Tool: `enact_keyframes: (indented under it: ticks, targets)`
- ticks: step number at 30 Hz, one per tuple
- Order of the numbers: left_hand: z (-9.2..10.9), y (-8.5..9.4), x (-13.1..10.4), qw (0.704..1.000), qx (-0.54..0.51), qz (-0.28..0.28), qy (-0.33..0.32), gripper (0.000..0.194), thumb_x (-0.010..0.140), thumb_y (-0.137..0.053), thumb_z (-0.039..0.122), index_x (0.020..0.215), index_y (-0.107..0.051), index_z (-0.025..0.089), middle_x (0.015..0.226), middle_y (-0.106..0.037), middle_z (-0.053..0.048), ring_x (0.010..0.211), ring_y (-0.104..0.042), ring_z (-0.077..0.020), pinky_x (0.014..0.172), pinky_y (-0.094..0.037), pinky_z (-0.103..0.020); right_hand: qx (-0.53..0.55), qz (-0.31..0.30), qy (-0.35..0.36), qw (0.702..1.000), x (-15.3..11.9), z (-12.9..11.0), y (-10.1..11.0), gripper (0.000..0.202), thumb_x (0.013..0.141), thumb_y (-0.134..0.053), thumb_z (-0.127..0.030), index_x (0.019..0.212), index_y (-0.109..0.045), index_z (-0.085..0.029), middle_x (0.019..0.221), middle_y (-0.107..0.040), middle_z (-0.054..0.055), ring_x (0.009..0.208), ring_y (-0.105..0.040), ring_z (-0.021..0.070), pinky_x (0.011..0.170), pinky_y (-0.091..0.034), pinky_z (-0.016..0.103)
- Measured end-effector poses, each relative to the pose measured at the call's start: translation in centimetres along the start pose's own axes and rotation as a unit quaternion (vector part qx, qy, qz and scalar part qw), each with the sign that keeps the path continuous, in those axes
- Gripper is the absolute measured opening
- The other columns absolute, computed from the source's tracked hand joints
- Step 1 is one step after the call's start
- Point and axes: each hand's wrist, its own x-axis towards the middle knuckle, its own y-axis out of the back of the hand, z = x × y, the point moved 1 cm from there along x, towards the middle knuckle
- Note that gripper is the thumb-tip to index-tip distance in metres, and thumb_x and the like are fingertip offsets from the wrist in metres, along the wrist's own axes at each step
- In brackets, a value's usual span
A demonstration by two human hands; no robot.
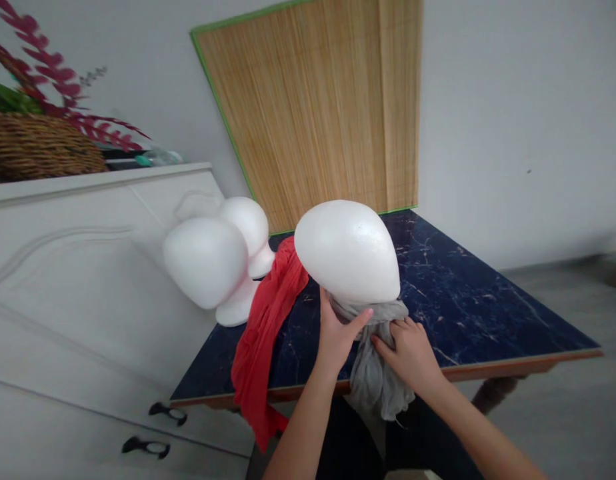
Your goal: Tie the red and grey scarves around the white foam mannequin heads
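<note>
A white foam mannequin head (349,250) stands near the front of the dark blue marbled table (458,287). Around its neck goes a grey scarf (371,367), whose ends hang down past the table's front edge. My left hand (341,333) lies at the left side of the neck, thumb apart from the fingers on the scarf; its fingertips are partly hidden behind the head. On the right, my right hand (408,350) has its fingers closed on the scarf just below the wrapped part. A red scarf (268,327) lies left of the head, draped over the front edge.
Two more white mannequin heads (208,260) stand at the table's left, close to a white cabinet (88,287) with dark handles. A bamboo mat (318,107) leans on the wall behind. Atop the cabinet is a wicker basket (41,145) with artificial flowers.
</note>
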Motion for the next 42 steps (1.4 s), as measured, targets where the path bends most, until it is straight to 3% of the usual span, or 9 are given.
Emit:
enact_keyframes:
  ticks: [6, 11, 19, 25, 30, 32, 35, 39, 42]
  targets:
    - [0.5, -0.6, 1.7, 1.000, 0.005, 0.016, -0.008, 0.098, 0.060, -0.086, 0.037, 0.140, -0.031, 0.026, 0.143, -0.046, -0.008, 0.132, -0.045, -0.0235, 0.114, -0.031, -0.032, 0.124, 0.014, 0.082, 0.989, -1.7, 1.2, -0.9, 0.016, 0.093, -0.047, -0.022, 0.095, -0.061, -0.015, 0.103, -0.061, 0.012, 0.102, -0.051, 0.0277, 0.092, -0.041, 0.043]
    - [0.0, 0.6, 2.9, 1.000, 0.003, -0.007, -0.010, 0.094, 0.060, -0.086, 0.036, 0.137, -0.035, 0.023, 0.143, -0.046, -0.009, 0.134, -0.042, -0.0237, 0.114, -0.029, -0.032, 0.156, -0.027, 0.100, 0.982, -3.1, 2.3, 0.6, 0.016, 0.094, -0.045, -0.019, 0.086, -0.058, -0.018, 0.096, -0.058, 0.009, 0.094, -0.051, 0.0246, 0.086, -0.043, 0.041]
    - [-2.1, 4.0, 6.4, 0.988, -0.004, -0.148, 0.040, 0.087, 0.064, -0.084, 0.034, 0.139, -0.041, 0.022, 0.149, -0.043, -0.011, 0.137, -0.039, -0.0277, 0.114, -0.031, -0.040, 0.158, -0.053, 0.112, 0.980, -4.9, 3.2, 1.8, 0.016, 0.095, -0.044, -0.021, 0.092, -0.059, -0.020, 0.106, -0.056, 0.009, 0.103, -0.048, 0.0245, 0.090, -0.043, 0.043]
    - [-3.3, 4.8, 8.7, 0.974, 0.002, -0.220, 0.062, 0.079, 0.062, -0.085, 0.030, 0.133, -0.051, 0.021, 0.149, -0.044, -0.011, 0.140, -0.036, -0.0296, 0.116, -0.027, -0.046, 0.172, -0.072, 0.112, 0.976, -5.8, 3.4, 2.1, 0.012, 0.092, -0.054, -0.028, 0.091, -0.064, -0.022, 0.113, -0.058, 0.008, 0.112, -0.049, 0.0255, 0.096, -0.044, 0.042]
    - [-3.7, 5.0, 7.7, 0.968, -0.025, -0.242, 0.065, 0.082, 0.066, -0.082, 0.031, 0.139, -0.045, 0.025, 0.148, -0.045, -0.008, 0.139, -0.038, -0.0287, 0.115, -0.031, -0.047, 0.235, 0.044, -0.002, 0.971, -3.1, 5.8, 2.6, 0.050, 0.085, -0.062, -0.052, 0.125, -0.056, -0.023, 0.125, -0.057, 0.010, 0.115, -0.053, 0.0273, 0.098, -0.046, 0.045]
    - [-3.8, 4.7, 7.0, 0.967, -0.030, -0.243, 0.069, 0.080, 0.069, -0.081, 0.033, 0.140, -0.045, 0.027, 0.148, -0.046, -0.007, 0.137, -0.040, -0.0283, 0.115, -0.031, -0.046, 0.239, 0.092, -0.020, 0.966, -0.6, 6.3, 2.6, 0.071, 0.078, -0.068, -0.057, 0.136, -0.048, -0.020, 0.135, -0.052, 0.013, 0.123, -0.049, 0.0309, 0.104, -0.042, 0.050]
    - [-3.8, 3.4, 6.0, 0.972, -0.026, -0.227, 0.059, 0.074, 0.071, -0.079, 0.036, 0.138, -0.048, 0.025, 0.146, -0.048, -0.007, 0.136, -0.042, -0.0281, 0.116, -0.029, -0.045, 0.269, 0.107, 0.025, 0.957, 3.7, 5.4, 2.2, 0.090, 0.066, -0.077, -0.058, 0.139, -0.044, -0.018, 0.141, -0.048, 0.016, 0.130, -0.043, 0.0356, 0.109, -0.035, 0.056]
    - [-3.2, 0.0, 5.7, 0.978, -0.039, -0.204, 0.020, 0.076, 0.073, -0.078, 0.037, 0.140, -0.045, 0.024, 0.147, -0.047, -0.008, 0.136, -0.042, -0.0286, 0.116, -0.029, -0.045, 0.371, 0.146, 0.102, 0.911, 7.4, 3.6, 2.8, 0.073, 0.064, -0.080, -0.051, 0.125, -0.058, -0.016, 0.126, -0.062, 0.014, 0.117, -0.057, 0.0328, 0.103, -0.044, 0.049]
    - [-2.1, -2.8, 6.5, 0.975, -0.049, -0.212, -0.034, 0.068, 0.080, -0.071, 0.040, 0.141, -0.044, 0.026, 0.148, -0.046, -0.007, 0.138, -0.039, -0.0271, 0.118, -0.026, -0.045, 0.371, 0.193, 0.084, 0.905, 7.9, 4.9, 4.7, 0.066, 0.065, -0.079, -0.050, 0.120, -0.063, -0.017, 0.123, -0.065, 0.012, 0.112, -0.061, 0.0323, 0.101, -0.048, 0.046]
